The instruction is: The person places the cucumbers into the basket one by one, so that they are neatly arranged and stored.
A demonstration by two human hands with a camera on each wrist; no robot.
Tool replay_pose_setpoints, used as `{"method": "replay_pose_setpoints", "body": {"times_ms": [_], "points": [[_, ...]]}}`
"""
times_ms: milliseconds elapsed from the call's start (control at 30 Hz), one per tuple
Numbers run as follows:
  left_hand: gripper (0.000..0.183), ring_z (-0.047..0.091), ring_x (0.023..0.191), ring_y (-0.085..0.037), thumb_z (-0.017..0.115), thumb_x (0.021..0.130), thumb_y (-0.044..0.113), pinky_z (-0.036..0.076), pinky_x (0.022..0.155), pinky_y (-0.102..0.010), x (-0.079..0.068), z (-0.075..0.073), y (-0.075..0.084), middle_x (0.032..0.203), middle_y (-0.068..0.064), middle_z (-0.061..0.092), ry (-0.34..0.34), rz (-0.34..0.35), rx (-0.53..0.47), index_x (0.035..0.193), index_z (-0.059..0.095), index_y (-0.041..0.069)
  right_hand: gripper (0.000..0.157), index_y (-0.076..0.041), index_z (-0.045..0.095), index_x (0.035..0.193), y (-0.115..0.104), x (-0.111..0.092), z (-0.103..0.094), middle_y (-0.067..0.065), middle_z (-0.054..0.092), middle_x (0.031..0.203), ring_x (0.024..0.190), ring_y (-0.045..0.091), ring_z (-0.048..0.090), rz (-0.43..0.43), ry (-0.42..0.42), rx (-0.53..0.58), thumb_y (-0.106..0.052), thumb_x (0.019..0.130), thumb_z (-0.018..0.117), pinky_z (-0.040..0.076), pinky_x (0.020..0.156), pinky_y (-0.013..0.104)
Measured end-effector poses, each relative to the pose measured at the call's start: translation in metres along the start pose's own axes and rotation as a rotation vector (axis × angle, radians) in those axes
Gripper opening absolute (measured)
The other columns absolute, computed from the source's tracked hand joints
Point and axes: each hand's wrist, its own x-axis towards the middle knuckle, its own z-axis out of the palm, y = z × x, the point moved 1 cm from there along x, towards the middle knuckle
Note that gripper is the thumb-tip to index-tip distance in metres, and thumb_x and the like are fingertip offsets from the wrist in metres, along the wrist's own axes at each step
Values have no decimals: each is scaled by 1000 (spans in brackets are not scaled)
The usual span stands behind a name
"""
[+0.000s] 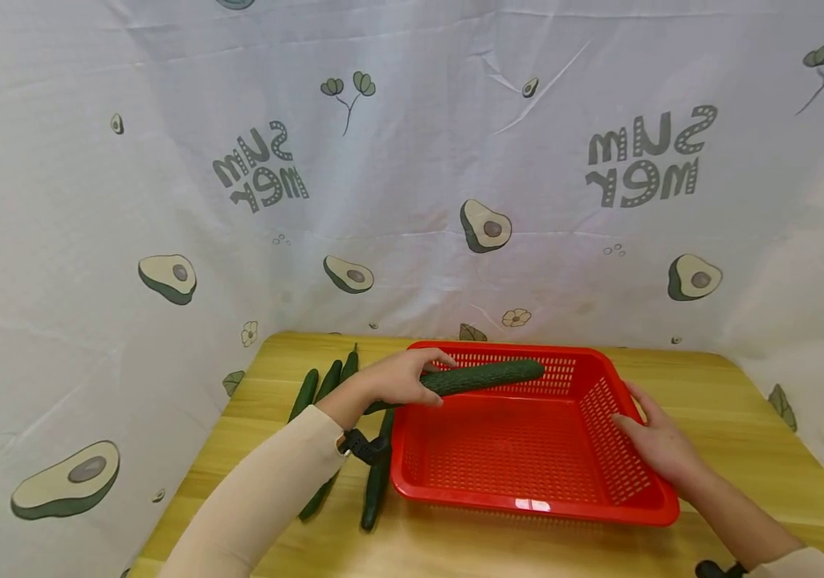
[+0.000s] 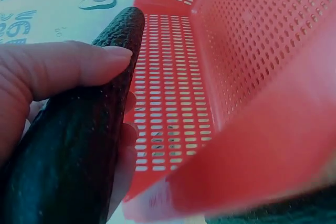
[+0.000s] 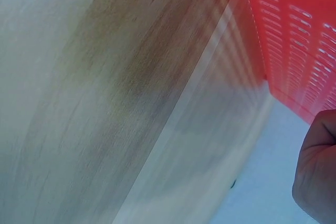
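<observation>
Item 1: cucumber (image 1: 491, 377), one, dark green, in the left hand (image 1: 401, 377), over the rear left part of the red basket (image 1: 470, 499); contact with the basket cannot be told. Long axis near level, crosswise to the person; free end points right, along the basket's rear wall, slightly raised in the head view.
Left fingers: curled about the cucumber, thumb on one side, fingertips on the other, parted by its thickness.
Item 2: basket, perforated, on the wooden desk (image 1: 715, 409). The right hand (image 1: 661, 449) grips its right rim, thumb inside, fingers outside, closed to the wall.
Item 3: further cucumbers (image 1: 376, 490), on the desk left of the basket, partly behind the left sleeve (image 1: 260, 490); count uncertain.
Step, as judged: bringing the cucumber into the basket. Next move calls for lowering it below the rim, then loosening the left fingers while the right hand steadies.
</observation>
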Motion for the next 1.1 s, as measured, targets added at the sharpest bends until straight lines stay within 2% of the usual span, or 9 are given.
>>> {"method": "replay_pose_setpoints", "body": {"times_ms": [67,233,467,567,700,1100], "points": [[56,56,137,-26,79,88,16,50,109,-45,9,3,1,149,-4,55,-8,-2,26,140,58,18,75,-15,-10,164,0,0,0,35,56,122,78,21,72,2,2,-3,-37,111,38,63,65,43],[52,60,131,-20,81,85,17,52,105,-36,33,13,8,140,-2,63,-20,19,164,134,62,20,74,-15,-9,165,3,-1,0,35,55,123,79,21,72,1,8,-7,-36,111,38,63,66,42],[50,63,117,-15,82,84,18,53,99,-30,56,26,22,131,2,69,-66,55,344,132,68,22,74,-16,-7,165,4,-2,0,35,55,124,78,21,71,1,20,-5,-36,111,39,63,65,42],[49,63,109,-14,82,84,21,54,94,-31,65,33,24,128,3,70,-49,41,422,131,69,24,74,-16,-6,165,4,-3,0,34,55,124,77,21,71,-2,24,1,-35,111,41,62,65,42],[49,63,110,-13,81,86,25,56,90,-33,74,40,19,129,6,69,-28,18,482,133,68,29,74,-18,-6,165,3,-1,2,33,56,122,77,21,72,1,23,13,-35,110,41,62,65,42],[42,65,119,-14,76,92,36,54,99,-35,88,48,5,134,10,68,61,24,582,134,68,34,73,-16,-7,165,0,-2,4,34,56,121,78,21,71,4,30,-3,-34,111,39,62,64,42]]}}
